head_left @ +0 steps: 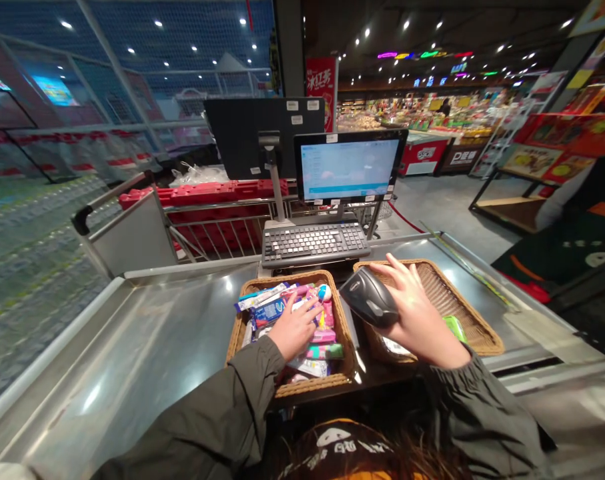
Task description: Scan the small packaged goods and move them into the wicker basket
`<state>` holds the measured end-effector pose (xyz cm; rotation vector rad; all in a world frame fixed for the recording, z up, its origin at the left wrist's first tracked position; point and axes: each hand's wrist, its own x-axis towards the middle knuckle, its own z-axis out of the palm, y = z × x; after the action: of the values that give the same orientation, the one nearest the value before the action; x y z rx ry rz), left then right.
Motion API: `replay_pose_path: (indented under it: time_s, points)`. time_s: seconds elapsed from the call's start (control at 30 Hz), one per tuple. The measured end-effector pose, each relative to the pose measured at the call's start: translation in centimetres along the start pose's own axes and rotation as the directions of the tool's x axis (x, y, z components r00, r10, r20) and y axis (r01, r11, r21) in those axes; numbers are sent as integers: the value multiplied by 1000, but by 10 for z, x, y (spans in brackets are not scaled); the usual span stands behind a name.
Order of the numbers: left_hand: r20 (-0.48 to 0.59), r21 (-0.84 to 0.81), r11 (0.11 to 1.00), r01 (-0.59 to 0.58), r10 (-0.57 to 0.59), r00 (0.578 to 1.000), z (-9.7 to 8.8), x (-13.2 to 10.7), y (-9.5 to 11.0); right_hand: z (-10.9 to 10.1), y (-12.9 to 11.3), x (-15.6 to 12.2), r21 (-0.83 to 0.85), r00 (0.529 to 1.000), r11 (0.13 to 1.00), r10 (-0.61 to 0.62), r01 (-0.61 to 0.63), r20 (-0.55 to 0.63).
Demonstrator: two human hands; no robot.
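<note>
My left hand (297,325) lies over the left wicker basket (233,343), its fingers spread on a heap of small, brightly coloured packaged goods (271,309). Which package it touches is partly hidden under the fingers. A black handheld barcode scanner (369,298) is in my right hand (422,320), its head pointing left towards that basket. The scanner's handle is mostly covered by the palm. Beneath my right forearm is a second wicker basket (475,327), with a bright green package (455,328) and a whitish item (396,348) inside.
A keyboard (315,241) and a lit monitor (352,167) stand behind the baskets, with another screen's dark back (252,137) beside them. The metal counter (182,333) extends left and right. Beyond it are a shopping cart (217,230) and a person in dark clothing (562,247) at right.
</note>
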<state>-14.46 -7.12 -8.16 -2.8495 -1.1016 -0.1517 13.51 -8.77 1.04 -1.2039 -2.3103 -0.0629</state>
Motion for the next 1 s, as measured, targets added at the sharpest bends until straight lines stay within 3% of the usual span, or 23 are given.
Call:
replay_pose_path:
  time_s: [0.13, 0.27, 0.4, 0.53, 0.67, 0.8, 0.9, 1.0]
  points:
    - [84, -78, 997, -13, 20, 996, -15, 1, 0, -8, 12, -9, -34, 998, 998, 53, -54, -17]
    - [12, -128, 991, -47, 49, 999, -34, 19, 5, -19, 31, -22, -67, 991, 990, 120, -124, -50]
    - [-40, -159, 979, -126, 121, 992, -37, 59, 24, -29, 52, -35, -92, 978, 975, 197, -203, -69]
    - [-6, -166, 971, -171, 172, 985, -26, 114, 49, -38, 71, -48, -106, 964, 959, 254, -262, -82]
    - [84, -137, 968, -209, 222, 971, 3, 170, 75, -45, 88, -59, -104, 953, 950, 285, -295, -101]
    - [216, -149, 961, -232, 260, 941, 55, 214, 98, -52, 107, -69, -87, 944, 944, 308, -319, -117]
    - [325, -218, 966, -139, 206, 923, 98, 233, 109, -55, 122, -75, -80, 943, 942, 317, -325, -105]
    - [343, -245, 965, -93, 176, 923, 131, 238, 114, -57, 135, -77, -65, 941, 941, 325, -331, -94]
